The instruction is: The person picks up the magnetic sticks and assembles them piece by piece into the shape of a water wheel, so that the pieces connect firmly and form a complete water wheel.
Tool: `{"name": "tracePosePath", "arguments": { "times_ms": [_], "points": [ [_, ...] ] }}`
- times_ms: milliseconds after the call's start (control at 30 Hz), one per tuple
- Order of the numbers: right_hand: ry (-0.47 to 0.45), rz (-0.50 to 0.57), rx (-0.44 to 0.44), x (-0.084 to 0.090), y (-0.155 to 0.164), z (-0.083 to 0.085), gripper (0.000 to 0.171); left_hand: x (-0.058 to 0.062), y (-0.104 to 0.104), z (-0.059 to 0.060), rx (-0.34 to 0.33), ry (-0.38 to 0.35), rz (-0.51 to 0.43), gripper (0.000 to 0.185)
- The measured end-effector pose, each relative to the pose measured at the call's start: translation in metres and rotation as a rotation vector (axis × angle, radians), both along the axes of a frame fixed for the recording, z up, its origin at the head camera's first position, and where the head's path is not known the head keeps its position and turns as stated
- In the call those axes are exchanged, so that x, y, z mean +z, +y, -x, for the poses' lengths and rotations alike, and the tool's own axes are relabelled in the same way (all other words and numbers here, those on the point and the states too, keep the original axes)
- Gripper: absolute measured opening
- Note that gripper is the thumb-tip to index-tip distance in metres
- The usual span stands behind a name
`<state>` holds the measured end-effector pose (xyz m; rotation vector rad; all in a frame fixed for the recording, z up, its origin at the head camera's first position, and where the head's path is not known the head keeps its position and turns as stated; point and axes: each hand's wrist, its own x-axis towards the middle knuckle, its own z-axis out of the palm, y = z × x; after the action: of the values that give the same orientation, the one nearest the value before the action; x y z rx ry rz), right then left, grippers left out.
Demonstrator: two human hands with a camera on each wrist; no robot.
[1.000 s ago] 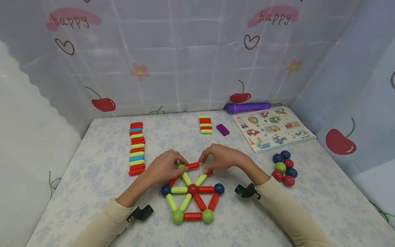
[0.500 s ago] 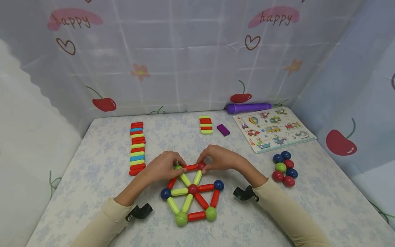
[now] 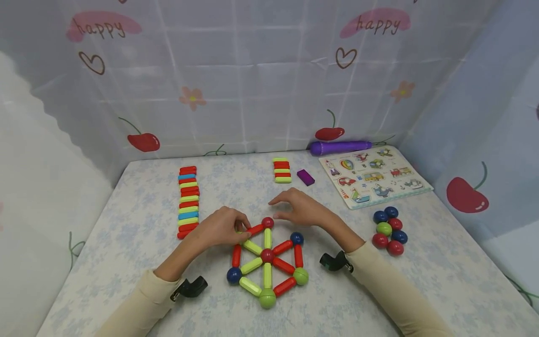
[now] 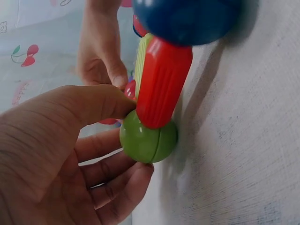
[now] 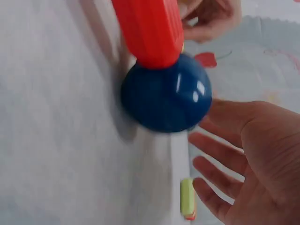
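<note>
In the head view, the wheel [image 3: 267, 256] of magnetic-looking pieces lies on the desk [image 3: 126, 262]. The left hand [image 3: 223, 227] grips its far-left corner; the right hand [image 3: 301, 207], fingers loosely parted and holding nothing, hovers just right of its far red ball [image 3: 267, 223]. Beyond the wheel, the curtain [image 3: 252, 93] reads "happy" twice; print on the board [image 3: 368, 187], beyond and right, is too small to read.

Left wrist: thumb and fingers curl round a green ball [image 4: 149, 140] under a red rod [image 4: 164, 84].

Right wrist: spread fingers behind the wheel's blue ball [image 5: 164, 98].
</note>
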<state>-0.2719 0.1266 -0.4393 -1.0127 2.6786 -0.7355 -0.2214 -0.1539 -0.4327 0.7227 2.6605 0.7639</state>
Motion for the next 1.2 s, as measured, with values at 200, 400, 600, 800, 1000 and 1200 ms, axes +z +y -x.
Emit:
{"name": "tracePosePath", "arguments": {
  "times_ms": [200, 400, 600, 800, 1000, 1200],
  "points": [
    [0.053, -0.029, -0.14, -0.013, 0.02, 0.016, 0.062, 0.002, 0.001, -0.003, 0.027, -0.024, 0.056, 0.017],
    [0.073, -0.058, -0.17, -0.023, 0.03, 0.027, 0.064, 0.002, 0.001, -0.003, 0.014, -0.026, 0.055, 0.018],
    [0.184, -0.093, -0.192, -0.021, 0.028, 0.032, 0.055, 0.004, 0.0, -0.004, 0.016, -0.027, 0.07, 0.02],
    [0.2, -0.121, -0.195, -0.02, 0.025, 0.029, 0.053, 0.005, 0.0, -0.005, 0.005, -0.024, 0.086, 0.02],
    [0.211, -0.112, -0.167, -0.022, 0.026, 0.028, 0.055, 0.005, 0.001, -0.005, -0.006, -0.023, 0.092, 0.02],
    [0.238, -0.109, -0.194, -0.021, 0.023, 0.03, 0.043, 0.002, 0.001, -0.002, -0.061, 0.05, 0.039, 0.036]
  ]
}}
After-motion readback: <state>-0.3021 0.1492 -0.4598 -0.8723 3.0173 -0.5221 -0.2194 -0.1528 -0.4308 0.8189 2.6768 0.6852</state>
